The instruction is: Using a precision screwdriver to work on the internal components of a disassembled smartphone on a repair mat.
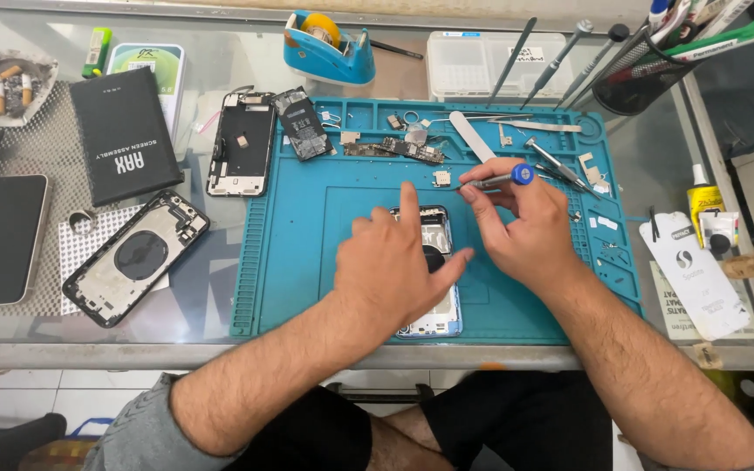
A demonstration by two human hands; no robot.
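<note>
On the blue work mat [307,262] at the middle of the glass table [220,340], an opened phone housing [436,262] lies flat, back down. Left hand [394,266] rests on it, palm down, fingers spread and closed on nothing, apparently pinning it so it cannot slide. Right hand [525,222] is curled around a thin screwdriver [497,180] with a blue cap, pinched between thumb and fingertips, tip pointing left above the housing's top edge. Removed parts, a circuit board [399,148] and a battery [301,122], sit along the mat's far edge. Left of the mat lie 2 other stripped housings [137,257], a black box [124,135] and an ashtray [6,83].
</note>
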